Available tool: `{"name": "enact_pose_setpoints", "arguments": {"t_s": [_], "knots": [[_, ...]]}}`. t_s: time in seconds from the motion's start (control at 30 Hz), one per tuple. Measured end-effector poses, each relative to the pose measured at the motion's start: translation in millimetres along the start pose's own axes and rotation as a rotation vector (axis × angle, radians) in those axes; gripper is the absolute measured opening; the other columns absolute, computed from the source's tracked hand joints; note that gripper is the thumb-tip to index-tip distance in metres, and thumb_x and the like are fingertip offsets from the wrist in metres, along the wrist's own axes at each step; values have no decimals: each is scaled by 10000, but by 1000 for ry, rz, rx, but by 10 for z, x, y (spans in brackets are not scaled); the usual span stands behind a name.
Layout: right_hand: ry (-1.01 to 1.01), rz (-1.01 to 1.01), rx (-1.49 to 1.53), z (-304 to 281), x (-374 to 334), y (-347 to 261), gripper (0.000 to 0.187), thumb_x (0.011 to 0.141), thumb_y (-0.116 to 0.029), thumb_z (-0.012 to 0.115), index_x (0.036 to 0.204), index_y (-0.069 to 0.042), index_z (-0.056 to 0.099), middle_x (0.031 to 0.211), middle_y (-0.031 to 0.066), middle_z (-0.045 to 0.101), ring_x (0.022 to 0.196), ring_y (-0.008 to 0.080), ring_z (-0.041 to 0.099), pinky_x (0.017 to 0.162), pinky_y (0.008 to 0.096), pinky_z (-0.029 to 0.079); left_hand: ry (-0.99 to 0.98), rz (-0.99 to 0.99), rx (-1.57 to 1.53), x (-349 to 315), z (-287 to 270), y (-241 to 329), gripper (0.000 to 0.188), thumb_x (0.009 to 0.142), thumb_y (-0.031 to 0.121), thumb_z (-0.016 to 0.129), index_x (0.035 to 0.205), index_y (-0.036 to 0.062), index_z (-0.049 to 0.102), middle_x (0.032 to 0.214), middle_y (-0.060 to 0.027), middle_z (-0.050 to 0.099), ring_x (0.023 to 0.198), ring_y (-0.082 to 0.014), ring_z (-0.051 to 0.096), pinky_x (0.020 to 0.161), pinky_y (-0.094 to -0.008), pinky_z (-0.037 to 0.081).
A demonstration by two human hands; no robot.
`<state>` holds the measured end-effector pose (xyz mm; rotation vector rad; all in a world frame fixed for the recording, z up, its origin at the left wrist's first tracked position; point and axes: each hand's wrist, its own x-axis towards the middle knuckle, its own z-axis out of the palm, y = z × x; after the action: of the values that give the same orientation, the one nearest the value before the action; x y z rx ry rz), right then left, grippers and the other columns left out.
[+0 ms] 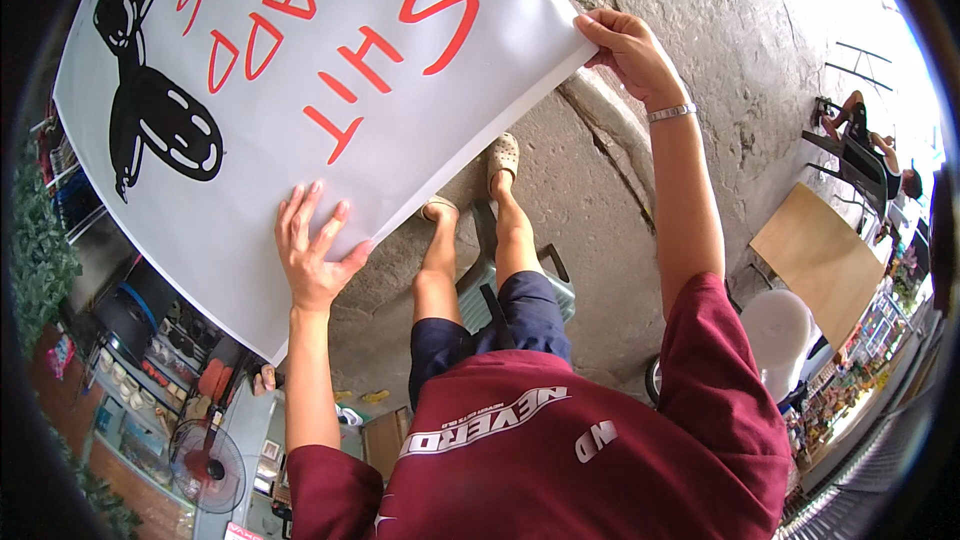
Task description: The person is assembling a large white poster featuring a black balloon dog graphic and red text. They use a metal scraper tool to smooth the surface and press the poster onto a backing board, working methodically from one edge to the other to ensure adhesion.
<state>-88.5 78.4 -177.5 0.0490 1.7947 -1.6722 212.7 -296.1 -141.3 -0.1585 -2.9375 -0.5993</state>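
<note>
A large white poster (430, 110) with red hand-drawn lettering and a glossy black cartoon figure stretches across the upper left. My right hand (635, 55), with a metal bracelet at the wrist, pinches its right corner between thumb and fingers. Flat on the poster's near part lies my left hand (318, 250), fingers spread and thumb along the near edge. Just below the poster's lowest corner, a few fingertips (264, 380) of what looks like another person's hand show. The poster's underside is hidden.
A grey-green plastic seat (560, 295) is between my legs on the concrete floor (600, 200). At right are a white stool (778, 330), a wooden tabletop (825, 260) and a seated person (885, 155). A fan (207, 465) and shelves of footwear (150, 375) stand lower left.
</note>
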Motion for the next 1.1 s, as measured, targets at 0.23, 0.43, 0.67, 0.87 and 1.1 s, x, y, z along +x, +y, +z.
{"name": "enact_pose_setpoints", "arguments": {"t_s": [0.23, 0.43, 0.67, 0.87, 1.1], "knots": [[-103, 134, 388, 12, 92, 225, 210, 947, -221, 622, 984, -19, 667, 860, 41, 672, 744, 115, 635, 693, 269, 543, -44, 10, 27, 18, 12, 8, 486, 787, 462, 732, 1151, 147, 656, 1392, -145, 504, 1302, -378, 436, 1077, -561, 325], [-145, 98, 286, 15, 108, 141, 258, 962, -248, 592, 1034, -8, 655, 909, 39, 667, 806, 117, 627, 734, 287, 530, -33, -4, 39, 0, 18, 6, 468, 793, 484, 713, 1151, 187, 657, 1379, -132, 519, 1289, -373, 449, 1068, -552, 338], [237, -166, -439, 263, -119, -151, 436, 929, -375, 636, 1141, 5, 623, 1003, 107, 666, 926, 178, 613, 810, 355, 518, -62, -80, -58, -2, -59, -8, 469, 760, 460, 751, 1142, 194, 693, 1386, -107, 520, 1310, -336, 437, 1087, -519, 333], [-61, -849, -911, 1736, -706, -507, 195, 813, -48, 675, 1005, -76, 657, 1065, 74, 648, 993, 265, 603, 869, 403, 452, -75, -148, -97, -76, -168, 25, 510, 717, 444, 776, 1175, 254, 656, 1418, -14, 488, 1341, -270, 409, 1122, -495, 296], [-537, -1006, -1155, 2748, -823, -71, 252, 733, -130, 650, 982, -121, 680, 1059, 31, 626, 1011, 215, 586, 854, 376, 442, 6, -214, -280, -189, -116, -37, 689, 708, 414, 777, 1288, 130, 536, 1439, -9, 464, 1364, -232, 388, 1159, -455, 269]]}}
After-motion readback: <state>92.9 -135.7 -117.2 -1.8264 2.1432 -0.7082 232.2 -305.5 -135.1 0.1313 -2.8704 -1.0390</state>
